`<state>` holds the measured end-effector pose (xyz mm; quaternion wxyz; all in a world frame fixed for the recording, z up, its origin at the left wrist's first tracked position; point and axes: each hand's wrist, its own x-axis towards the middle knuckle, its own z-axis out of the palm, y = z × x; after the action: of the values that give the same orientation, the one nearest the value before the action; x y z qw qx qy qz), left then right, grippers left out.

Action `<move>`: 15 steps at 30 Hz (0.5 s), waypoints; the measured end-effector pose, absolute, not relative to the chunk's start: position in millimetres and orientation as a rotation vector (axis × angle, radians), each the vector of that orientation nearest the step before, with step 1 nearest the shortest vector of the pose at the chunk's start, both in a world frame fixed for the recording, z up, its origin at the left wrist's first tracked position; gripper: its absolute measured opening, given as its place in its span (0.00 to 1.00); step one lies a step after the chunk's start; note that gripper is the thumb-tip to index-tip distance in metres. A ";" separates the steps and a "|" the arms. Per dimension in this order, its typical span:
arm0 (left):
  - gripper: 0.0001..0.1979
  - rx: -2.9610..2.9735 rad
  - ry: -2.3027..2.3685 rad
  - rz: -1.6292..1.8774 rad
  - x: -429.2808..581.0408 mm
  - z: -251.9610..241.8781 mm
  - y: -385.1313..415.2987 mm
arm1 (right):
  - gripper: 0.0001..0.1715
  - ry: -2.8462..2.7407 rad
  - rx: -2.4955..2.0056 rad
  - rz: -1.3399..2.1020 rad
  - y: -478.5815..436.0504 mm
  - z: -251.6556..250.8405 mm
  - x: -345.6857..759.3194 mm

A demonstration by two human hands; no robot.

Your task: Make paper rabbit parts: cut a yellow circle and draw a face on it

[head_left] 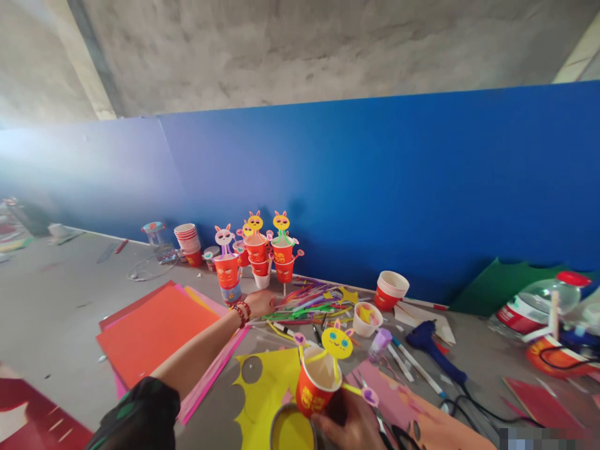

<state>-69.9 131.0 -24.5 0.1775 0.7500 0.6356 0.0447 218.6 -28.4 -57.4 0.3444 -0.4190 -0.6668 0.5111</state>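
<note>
My right hand grips a red paper cup near the bottom of the view. A yellow bunny face with blue eyes rises from its rim, and pipe-cleaner arms with round paper hands stick out at its sides. My left hand, a red bead bracelet on its wrist, reaches to the left end of a pile of coloured pipe cleaners. Its fingers look bunched together; what they hold, if anything, is hidden. Just behind it stand several finished bunny cups, stacked on other cups.
Orange and pink paper sheets lie at left, cut yellow paper in front. A round tin sits by the held cup. To the right are a blue glue gun with its cord, stacked cups and a plastic jar. A blue partition stands behind.
</note>
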 end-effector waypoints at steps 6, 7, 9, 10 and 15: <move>0.16 2.203 1.693 0.176 -50.7 -35.5 131.5 | 0.25 -1.695 -1.094 1.393 -29.4 -57.5 216.2; 0.16 2.225 1.678 0.207 -49.7 -36.0 129.3 | 0.25 -1.690 -1.097 1.387 -29.5 -56.5 216.2; 0.15 2.275 1.647 0.275 -52.1 -35.5 122.2 | 0.22 -1.685 -1.105 1.362 -29.9 -53.8 216.3; 0.15 2.302 1.629 0.308 -55.3 -34.9 117.8 | 0.21 -1.682 -1.111 1.349 -30.2 -52.5 216.2; 0.42 2.416 1.490 0.348 -72.2 -38.4 98.8 | 0.18 -1.665 -1.108 1.368 -33.0 -48.8 214.2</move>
<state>-72.2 98.8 -38.4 0.1402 0.8365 0.5159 0.1205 214.2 -33.0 -48.8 0.3514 -0.4281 -0.6434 0.5285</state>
